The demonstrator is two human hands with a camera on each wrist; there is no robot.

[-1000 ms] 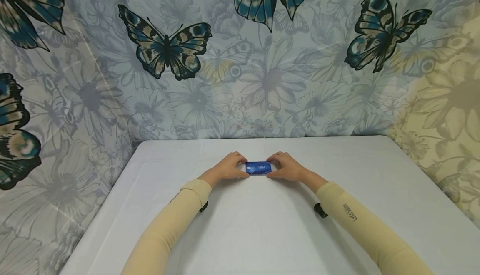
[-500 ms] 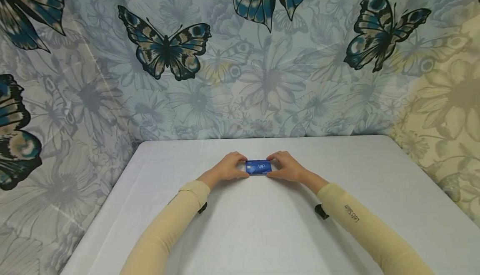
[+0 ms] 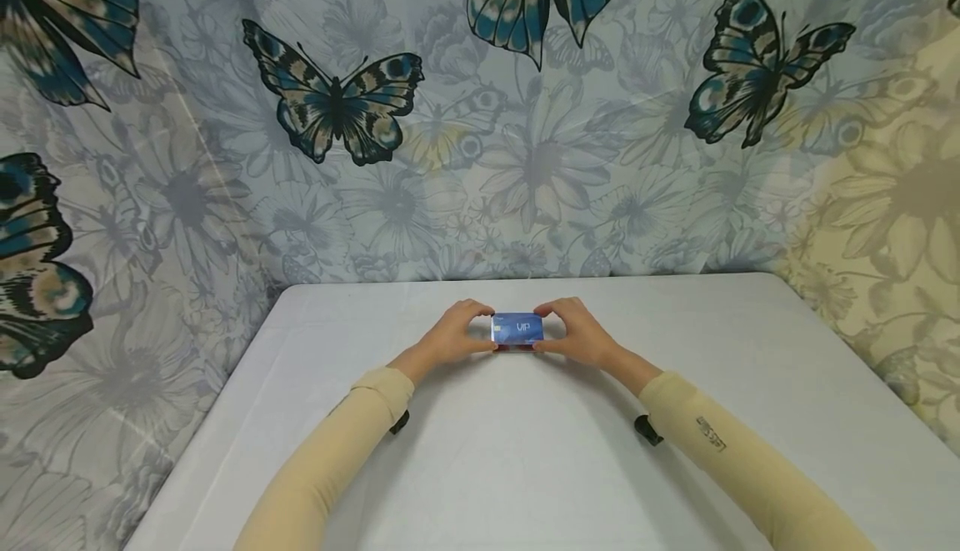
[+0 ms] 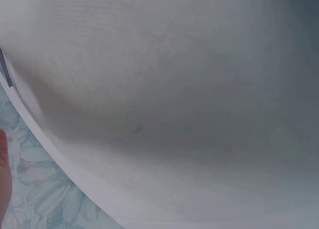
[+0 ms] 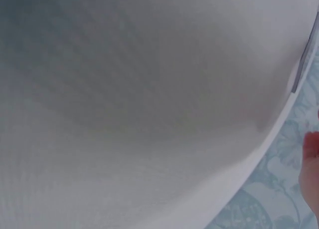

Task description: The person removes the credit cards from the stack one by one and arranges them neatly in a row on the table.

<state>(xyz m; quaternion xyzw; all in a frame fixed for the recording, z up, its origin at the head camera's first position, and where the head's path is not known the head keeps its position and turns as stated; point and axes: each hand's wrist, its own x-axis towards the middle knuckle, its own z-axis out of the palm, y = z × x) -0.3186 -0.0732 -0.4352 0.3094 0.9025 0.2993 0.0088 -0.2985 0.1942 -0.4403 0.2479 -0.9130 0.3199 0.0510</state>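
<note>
In the head view a blue card (image 3: 517, 328) printed "VIP", with a small chip mark at its left, is held between both hands near the table's far side. My left hand (image 3: 455, 332) grips its left end, thumb at the lower corner and fingers at the upper one. My right hand (image 3: 579, 332) grips the right end the same way. Just below the card's lower edge shows a thin dark reddish strip (image 3: 514, 348). In the wrist views only a sliver of the left hand (image 4: 4, 174) and part of the right hand (image 5: 311, 164) show at the frame edges.
A white table (image 3: 487, 451) lies under both arms. Behind it hangs a floral backdrop with printed butterflies (image 3: 335, 109). Thin striped edges show at the side of the left wrist view (image 4: 6, 69) and right wrist view (image 5: 304, 59). Dark wrist cameras (image 3: 648, 430) sit under the sleeves.
The blue card has risen slightly and its face shows taller and paler. The reddish strip has come into view below it. Both hands have moved up a little with the card.
</note>
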